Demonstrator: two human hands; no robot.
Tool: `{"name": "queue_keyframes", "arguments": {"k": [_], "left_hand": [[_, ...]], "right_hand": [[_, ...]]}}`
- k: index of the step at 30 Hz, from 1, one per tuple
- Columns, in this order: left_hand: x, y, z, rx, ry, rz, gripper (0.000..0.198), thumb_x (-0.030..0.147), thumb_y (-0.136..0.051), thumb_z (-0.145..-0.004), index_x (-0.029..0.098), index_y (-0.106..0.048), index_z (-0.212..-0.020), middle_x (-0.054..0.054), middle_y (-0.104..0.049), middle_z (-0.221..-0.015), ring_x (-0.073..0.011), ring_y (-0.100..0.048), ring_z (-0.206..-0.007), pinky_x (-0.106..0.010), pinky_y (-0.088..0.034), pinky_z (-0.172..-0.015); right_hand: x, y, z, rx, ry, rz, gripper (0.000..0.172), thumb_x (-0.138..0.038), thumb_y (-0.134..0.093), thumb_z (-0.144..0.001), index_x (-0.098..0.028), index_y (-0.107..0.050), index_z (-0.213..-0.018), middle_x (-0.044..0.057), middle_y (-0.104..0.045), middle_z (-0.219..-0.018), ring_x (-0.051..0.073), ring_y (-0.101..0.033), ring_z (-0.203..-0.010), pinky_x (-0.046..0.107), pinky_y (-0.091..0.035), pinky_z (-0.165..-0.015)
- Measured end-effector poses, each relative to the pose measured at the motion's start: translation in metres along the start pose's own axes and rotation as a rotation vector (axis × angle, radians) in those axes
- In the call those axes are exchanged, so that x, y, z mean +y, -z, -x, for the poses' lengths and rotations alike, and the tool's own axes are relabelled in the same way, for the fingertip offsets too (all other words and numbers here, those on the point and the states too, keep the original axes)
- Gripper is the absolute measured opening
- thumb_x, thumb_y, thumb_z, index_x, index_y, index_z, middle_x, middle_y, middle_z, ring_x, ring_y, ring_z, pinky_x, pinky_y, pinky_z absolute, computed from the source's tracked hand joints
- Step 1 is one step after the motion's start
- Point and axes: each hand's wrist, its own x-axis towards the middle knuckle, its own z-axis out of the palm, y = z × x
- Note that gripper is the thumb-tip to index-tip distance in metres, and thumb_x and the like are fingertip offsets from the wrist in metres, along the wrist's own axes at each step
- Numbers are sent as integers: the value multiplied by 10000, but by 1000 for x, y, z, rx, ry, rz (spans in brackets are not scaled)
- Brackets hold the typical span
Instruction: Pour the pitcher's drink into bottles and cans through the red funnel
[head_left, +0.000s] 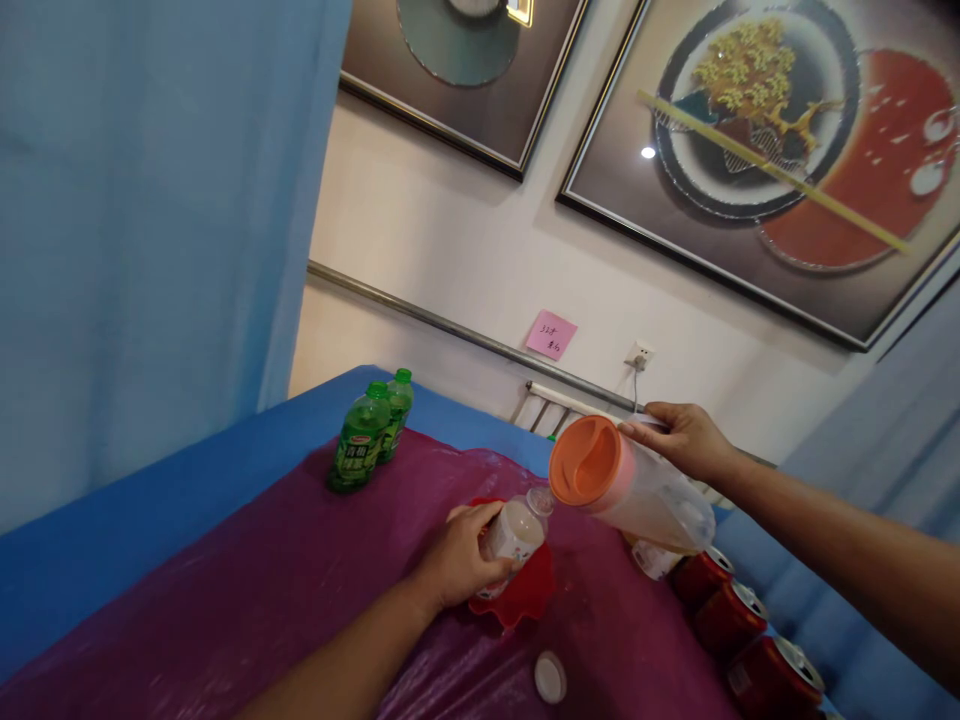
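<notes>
My left hand (469,560) is wrapped round a small clear bottle (517,532) with a printed label, its open mouth tilted up to the right. Under it lies a red plate (529,590) with a wavy rim. My right hand (686,440) grips the handle of a clear plastic pitcher (660,502), which is tipped to the left. The pitcher's orange lid (586,462) is close to the bottle's mouth; whether liquid passes between them I cannot tell. A white bottle cap (550,678) rests on the purple cloth nearer to me.
Two green bottles (360,440) stand at the back left on the purple cloth (300,570). Several red cans (731,615) line the right side, with a labelled container (652,558) behind them. Blue curtains (150,220) hang at the left and right.
</notes>
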Motion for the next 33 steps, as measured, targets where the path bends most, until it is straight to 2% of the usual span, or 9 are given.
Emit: {"name": "queue_keyframes", "arguments": {"k": [21, 33], "left_hand": [[11, 7, 1, -13, -31, 13, 649, 320, -841, -625, 261, -673, -1249, -52, -719, -1265, -325, -619, -1165, -444, -433, -1056], [10, 6, 3, -8, 14, 20, 701, 295, -852, -605, 255, -666, -1280, -63, -704, -1297, -334, -596, -1198, -451, -427, -1078]], "right_hand": [[3, 0, 3, -9, -6, -27, 658, -835, -600, -731, -233, -403, -556, -57, -307, -545, 101, -302, -520, 250, -228, -459], [0, -2, 3, 1, 1, -30, 671, -847, -601, -721, -234, -389, -546, -58, -308, -525, 99, -295, -507, 249, -225, -448]]}}
